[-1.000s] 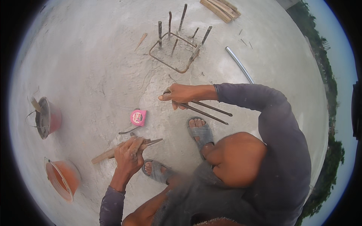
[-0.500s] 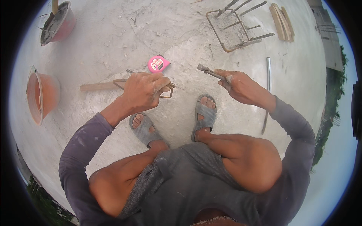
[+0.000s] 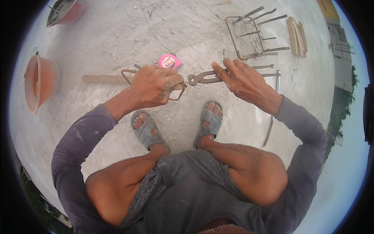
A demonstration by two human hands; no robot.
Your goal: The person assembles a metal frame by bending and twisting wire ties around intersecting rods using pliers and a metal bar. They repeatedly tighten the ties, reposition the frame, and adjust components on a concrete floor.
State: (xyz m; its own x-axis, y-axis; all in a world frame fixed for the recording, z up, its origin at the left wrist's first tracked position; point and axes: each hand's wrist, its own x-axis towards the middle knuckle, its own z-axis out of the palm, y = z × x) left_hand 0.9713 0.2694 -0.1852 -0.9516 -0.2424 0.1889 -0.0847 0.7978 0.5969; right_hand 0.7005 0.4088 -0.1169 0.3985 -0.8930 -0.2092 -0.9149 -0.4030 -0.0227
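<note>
My left hand (image 3: 156, 85) is closed round a bent steel rod (image 3: 180, 96), whose angled ends stick out on both sides of the fist. Thin wire (image 3: 198, 86) pokes out by its fingertips. My right hand (image 3: 249, 82) grips a pair of pincers (image 3: 210, 78), the handles running back under the palm and past the wrist. Their rounded jaws lie at the wire, just right of the left fingertips; whether they bite it I cannot tell. A pink tape measure (image 3: 168, 61) rests on the ground beyond my left hand.
A wooden bar (image 3: 103, 79) lies left of my left hand. Orange bucket (image 3: 50, 80) and red tub (image 3: 74, 13) stand at left. Far right are a rebar frame (image 3: 259, 39) and wood strips (image 3: 295, 37). A metal bar (image 3: 277, 84) lies beside my right wrist.
The pincers have swung round, so their jaws now point left and meet the wire by my left hand. My right hand has shifted its hold, and the handles now show spread.
</note>
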